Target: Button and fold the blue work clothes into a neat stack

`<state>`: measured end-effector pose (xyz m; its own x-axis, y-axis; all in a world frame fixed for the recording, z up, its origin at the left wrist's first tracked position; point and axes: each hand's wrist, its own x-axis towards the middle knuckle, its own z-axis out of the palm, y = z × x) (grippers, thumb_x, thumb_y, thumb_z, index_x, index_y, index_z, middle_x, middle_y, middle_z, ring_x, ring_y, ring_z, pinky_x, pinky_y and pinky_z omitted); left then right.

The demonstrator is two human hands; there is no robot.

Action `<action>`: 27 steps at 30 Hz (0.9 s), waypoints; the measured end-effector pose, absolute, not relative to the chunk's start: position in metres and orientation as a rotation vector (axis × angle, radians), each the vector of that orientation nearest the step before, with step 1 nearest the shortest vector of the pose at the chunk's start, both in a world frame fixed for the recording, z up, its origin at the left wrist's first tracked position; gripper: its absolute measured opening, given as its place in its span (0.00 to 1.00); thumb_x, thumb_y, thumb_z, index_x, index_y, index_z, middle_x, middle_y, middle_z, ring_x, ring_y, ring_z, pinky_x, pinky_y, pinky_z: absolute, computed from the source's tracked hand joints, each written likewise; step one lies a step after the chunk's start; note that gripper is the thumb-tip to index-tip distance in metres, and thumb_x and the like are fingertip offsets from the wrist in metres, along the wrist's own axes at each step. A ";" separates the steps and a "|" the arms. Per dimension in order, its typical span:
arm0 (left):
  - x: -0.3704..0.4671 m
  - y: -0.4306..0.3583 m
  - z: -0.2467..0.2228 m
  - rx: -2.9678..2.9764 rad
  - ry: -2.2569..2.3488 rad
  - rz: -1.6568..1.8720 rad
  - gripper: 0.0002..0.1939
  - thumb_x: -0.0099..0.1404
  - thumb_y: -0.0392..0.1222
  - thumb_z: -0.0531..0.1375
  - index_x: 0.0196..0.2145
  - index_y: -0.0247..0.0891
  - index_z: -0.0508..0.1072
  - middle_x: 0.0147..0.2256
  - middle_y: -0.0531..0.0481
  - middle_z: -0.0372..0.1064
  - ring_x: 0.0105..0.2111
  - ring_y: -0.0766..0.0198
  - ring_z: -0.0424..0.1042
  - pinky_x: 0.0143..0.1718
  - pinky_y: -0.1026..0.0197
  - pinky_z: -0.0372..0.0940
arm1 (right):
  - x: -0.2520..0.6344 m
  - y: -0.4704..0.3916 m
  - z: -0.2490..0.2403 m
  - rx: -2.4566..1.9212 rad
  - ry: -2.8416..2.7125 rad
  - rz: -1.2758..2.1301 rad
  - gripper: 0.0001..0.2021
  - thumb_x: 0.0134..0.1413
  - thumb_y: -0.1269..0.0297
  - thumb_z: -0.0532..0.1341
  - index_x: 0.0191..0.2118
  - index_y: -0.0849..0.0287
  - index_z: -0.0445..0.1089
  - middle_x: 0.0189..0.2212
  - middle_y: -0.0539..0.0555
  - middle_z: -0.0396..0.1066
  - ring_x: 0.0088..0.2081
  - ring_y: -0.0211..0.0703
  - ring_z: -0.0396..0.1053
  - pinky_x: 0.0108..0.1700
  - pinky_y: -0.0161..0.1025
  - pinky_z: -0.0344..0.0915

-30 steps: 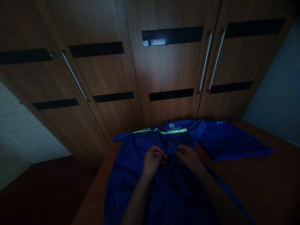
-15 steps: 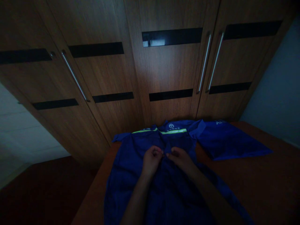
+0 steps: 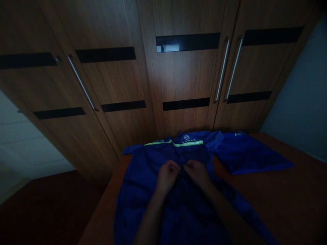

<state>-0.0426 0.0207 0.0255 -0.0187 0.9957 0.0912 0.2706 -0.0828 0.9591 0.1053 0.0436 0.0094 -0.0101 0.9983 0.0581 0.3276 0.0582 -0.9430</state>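
At six o'clock, a blue work garment (image 3: 143,170) lies spread on a reddish-brown surface (image 3: 276,197), seemingly so left hand (image 3: 166,178) and right hand (image 3: 200,175) can meet mid-garment; fingers bent inward, grip impossible to tell; blue lettered item (image 3: 250,156) toward four, wooden wardrobe (image 3: 178,75) at twelve, dim room

On the dark blue cloth garment with yellow-green and silver stripes (image 3: 145,161) before me, I see a white gear-shaped emblem (image 3: 186,137) around a T-like sign; the small pale characters (image 3: 188,141) under it are too blurred for me to read; on the flat, bright blue package (image 3: 251,154), white lettering (image 3: 239,134) starts with "A", the rest unclear to me.
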 end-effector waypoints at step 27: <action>-0.049 0.022 0.028 1.478 1.319 1.222 0.04 0.51 0.35 0.56 0.26 0.37 0.71 0.22 0.55 0.66 0.22 0.68 0.63 0.24 0.69 0.53 | 0.105 0.034 0.021 -0.994 -1.408 1.295 0.12 0.46 0.60 0.58 0.37 0.57 0.73 0.27 0.50 0.70 0.29 0.38 0.65 0.29 0.33 0.59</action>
<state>-0.0485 0.0223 0.0282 -0.0064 0.9886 0.1501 0.2247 -0.1448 0.9636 0.1054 0.0342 0.0208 -0.2224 0.9682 0.1144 -0.0329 0.1098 -0.9934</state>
